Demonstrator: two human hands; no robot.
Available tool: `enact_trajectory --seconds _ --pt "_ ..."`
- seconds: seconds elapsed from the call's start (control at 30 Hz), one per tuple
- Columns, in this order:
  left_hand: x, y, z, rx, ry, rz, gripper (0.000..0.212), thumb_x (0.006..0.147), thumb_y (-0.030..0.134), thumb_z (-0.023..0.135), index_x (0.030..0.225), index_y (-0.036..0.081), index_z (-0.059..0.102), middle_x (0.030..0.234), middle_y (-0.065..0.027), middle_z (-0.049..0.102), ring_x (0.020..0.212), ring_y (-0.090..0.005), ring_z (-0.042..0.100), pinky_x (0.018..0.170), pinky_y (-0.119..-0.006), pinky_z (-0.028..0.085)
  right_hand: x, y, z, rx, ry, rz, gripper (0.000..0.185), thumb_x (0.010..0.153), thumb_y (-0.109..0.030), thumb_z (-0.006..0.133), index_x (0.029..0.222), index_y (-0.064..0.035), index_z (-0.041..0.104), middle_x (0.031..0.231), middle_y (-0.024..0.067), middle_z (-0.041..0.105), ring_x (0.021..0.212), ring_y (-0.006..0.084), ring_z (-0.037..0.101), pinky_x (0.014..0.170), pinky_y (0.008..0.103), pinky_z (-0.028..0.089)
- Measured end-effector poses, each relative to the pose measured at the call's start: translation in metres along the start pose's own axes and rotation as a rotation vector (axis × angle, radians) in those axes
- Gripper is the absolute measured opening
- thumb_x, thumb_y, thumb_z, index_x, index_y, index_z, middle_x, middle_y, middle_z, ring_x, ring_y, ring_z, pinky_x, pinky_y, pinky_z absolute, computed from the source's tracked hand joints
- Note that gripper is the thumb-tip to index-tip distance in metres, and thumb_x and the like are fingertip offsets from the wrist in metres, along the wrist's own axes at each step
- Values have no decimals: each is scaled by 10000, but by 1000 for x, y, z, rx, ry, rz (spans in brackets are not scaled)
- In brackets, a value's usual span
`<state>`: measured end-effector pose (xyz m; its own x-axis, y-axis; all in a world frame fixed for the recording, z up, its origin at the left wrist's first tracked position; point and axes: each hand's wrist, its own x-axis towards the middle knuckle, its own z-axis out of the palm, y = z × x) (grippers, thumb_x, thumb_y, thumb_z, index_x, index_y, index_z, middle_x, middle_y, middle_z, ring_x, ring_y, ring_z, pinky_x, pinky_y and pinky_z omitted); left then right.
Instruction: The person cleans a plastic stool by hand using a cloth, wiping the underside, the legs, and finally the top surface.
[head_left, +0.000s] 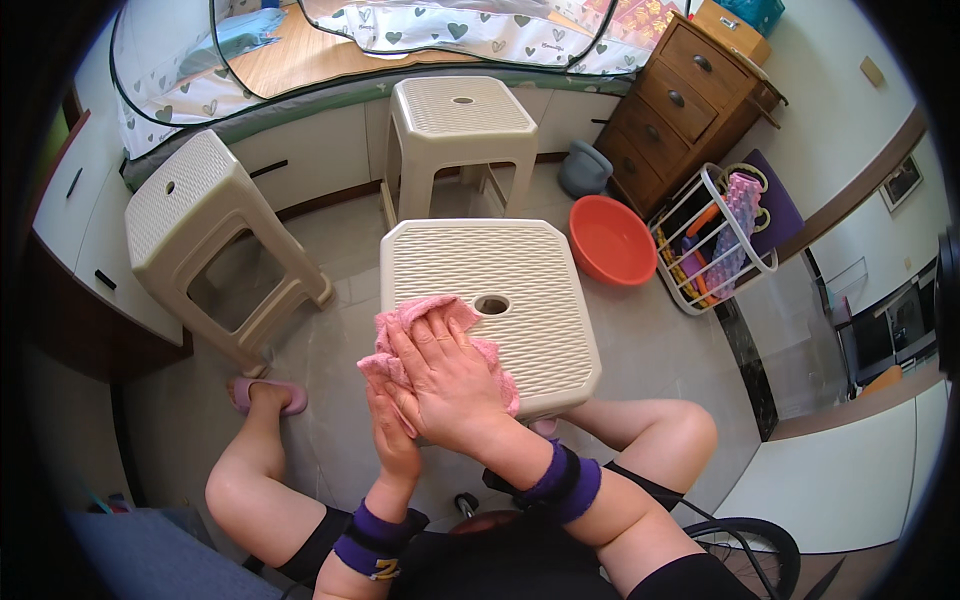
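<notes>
A cream plastic stool (525, 277) with a woven-pattern seat and an oval hole stands between my knees. My right hand (446, 375) lies over a pink cloth (435, 304), pressing it onto the seat's near left part with the fingers spread forward. The cloth is bunched and hangs past the stool's left edge. Beside that edge, lower than the right hand, is my left hand (392, 435), upright and against the cloth. Part of it is hidden, so whether it grips the cloth or the stool rim cannot be told.
Matching stools stand at the left (187, 202) and behind (465, 112). To the right are a red plastic basin (613, 240), a grey kettlebell-shaped object (585, 169), a white wire basket (701, 300) and a wooden drawer chest (675, 105). A netted bed (375, 67) spans the back.
</notes>
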<state>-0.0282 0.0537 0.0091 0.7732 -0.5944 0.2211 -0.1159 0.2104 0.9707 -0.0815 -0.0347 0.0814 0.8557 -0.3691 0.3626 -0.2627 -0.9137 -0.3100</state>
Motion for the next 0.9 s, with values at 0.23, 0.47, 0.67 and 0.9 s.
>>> enact_trajectory --seconds 0.23,0.47,0.67,0.9 --pt "7 7 2 -127 -21 32 484 961 258 287 1344 -38 278 1318 -150 385 1190 -192 393 1006 -304 282 -29 40 -29 -62 -123 24 650 845 -403 468 1341 0 347 1376 228 332 1313 371 258 1095 434 165" --pt "11 8 -2 -188 -31 8 470 977 257 271 1345 -35 280 1316 -138 391 1193 -183 386 1008 -297 279 -59 91 -55 -198 -13 215 591 838 -419 493 1272 -21 448 1303 241 419 1258 378 343 1057 449 241" --pt "13 -1 1 -185 -25 41 488 983 299 254 1354 -18 269 1322 -127 380 1192 -181 380 1008 -295 276 -45 63 -38 -212 60 188 603 822 -409 506 1267 -9 436 1271 234 436 1217 400 370 1042 462 255" --pt "1 2 -7 -137 4 6 525 990 357 220 1349 -19 294 1367 -135 350 1238 -204 359 1038 -322 266 -4 -6 3 17 44 -18 616 828 -383 502 1292 10 405 1288 258 409 1247 412 335 1064 468 216"
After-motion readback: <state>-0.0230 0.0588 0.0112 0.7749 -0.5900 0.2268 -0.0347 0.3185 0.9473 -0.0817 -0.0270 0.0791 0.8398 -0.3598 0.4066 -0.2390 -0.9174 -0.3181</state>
